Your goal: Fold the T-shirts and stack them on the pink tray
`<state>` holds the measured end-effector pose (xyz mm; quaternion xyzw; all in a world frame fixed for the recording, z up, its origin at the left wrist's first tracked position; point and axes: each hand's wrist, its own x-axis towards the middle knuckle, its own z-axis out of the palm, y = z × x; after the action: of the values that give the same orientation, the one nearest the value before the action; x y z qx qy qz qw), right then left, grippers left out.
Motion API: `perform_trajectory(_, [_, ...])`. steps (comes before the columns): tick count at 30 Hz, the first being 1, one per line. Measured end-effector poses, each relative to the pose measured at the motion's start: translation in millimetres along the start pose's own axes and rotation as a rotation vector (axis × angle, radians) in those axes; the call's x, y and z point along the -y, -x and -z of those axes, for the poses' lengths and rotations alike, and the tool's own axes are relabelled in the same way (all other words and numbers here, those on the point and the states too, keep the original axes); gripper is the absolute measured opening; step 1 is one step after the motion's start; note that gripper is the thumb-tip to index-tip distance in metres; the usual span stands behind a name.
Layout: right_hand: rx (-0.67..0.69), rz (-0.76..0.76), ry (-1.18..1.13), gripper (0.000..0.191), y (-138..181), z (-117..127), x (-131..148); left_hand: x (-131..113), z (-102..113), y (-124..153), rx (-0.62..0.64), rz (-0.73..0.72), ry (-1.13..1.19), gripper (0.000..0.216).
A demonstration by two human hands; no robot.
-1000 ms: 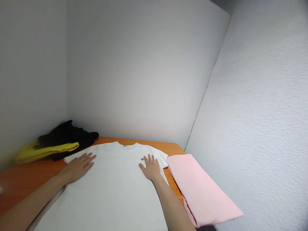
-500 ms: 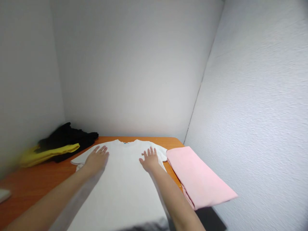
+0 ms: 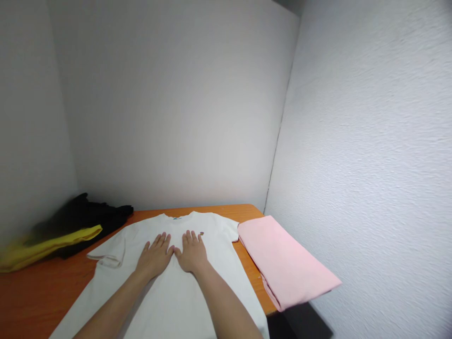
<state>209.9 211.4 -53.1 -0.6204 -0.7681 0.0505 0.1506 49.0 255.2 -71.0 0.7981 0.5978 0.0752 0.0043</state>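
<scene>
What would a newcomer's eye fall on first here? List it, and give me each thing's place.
First, probably the left hand and right hand, palms down side by side on the chest of a white T-shirt spread over the orange-brown table. Next, the folded pink cloth at the table's right edge. Then the bright yellow cloth against black fabric at the far left.

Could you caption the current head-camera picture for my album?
Left hand and right hand laid flat on a white T-shirt, folded pink cloth alongside.
</scene>
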Motion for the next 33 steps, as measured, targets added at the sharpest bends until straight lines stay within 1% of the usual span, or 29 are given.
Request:
perform_trajectory(3, [0.005,-0.002,0.001,0.076,1,3,0,7,0,-1,0.012,-0.028,0.012,0.065])
perform_trajectory(5, [0.017,-0.004,0.011,0.075,2,2,0,24,3,0,0.017,-0.026,0.015,0.064])
perform_trajectory(7, [0.03,-0.003,0.018,0.075,2,2,-1,54,8,4,0.011,0.022,0.002,0.064])
perform_trajectory(10, [0.029,-0.006,0.024,0.075,2,1,-2,110,18,13,0.006,0.128,-0.043,0.064])
perform_trajectory(12, [0.028,-0.015,0.024,0.074,1,1,-2,142,25,19,0.013,0.175,-0.071,0.064])
perform_trajectory(14, [0.035,-0.021,0.019,0.075,1,2,-1,160,30,22,0.018,0.193,-0.093,0.064])
perform_trajectory(15, [0.04,-0.022,0.017,0.075,1,2,-1,162,32,23,0.016,0.197,-0.105,0.064])
perform_trajectory(16, [0.044,-0.024,0.016,0.075,1,2,-1,160,34,23,0.007,0.196,-0.12,0.063])
perform_trajectory(18, [0.046,-0.029,0.017,0.074,1,1,-1,143,34,23,-0.033,0.168,-0.154,0.06])
perform_trajectory(20, [0.038,-0.033,0.018,0.074,0,0,-2,114,31,24,-0.064,0.082,-0.14,0.056])
perform_trajectory(22, [0.031,-0.031,0.018,0.075,0,-1,-3,83,24,26,-0.055,-0.013,-0.069,0.054])
perform_trajectory(24, [0.033,-0.023,0.02,0.075,0,-2,-3,57,16,31,-0.033,-0.052,0.003,0.054])
perform_trajectory(25, [0.038,-0.023,0.023,0.075,0,-2,-3,48,13,34,-0.029,-0.052,0.024,0.053])
perform_trajectory(26, [0.046,-0.026,0.028,0.075,0,-1,-3,43,11,38,-0.033,-0.046,0.032,0.05])
perform_trajectory(28, [0.066,-0.034,0.038,0.075,1,0,-2,39,9,48,-0.041,-0.033,0.053,0.043])
perform_trajectory(30, [0.084,-0.041,0.05,0.074,2,2,-1,42,13,59,-0.049,-0.014,0.073,0.037])
perform_trajectory(33, [0.097,-0.043,0.067,0.074,3,3,0,53,25,76,-0.072,0.01,0.096,0.036])
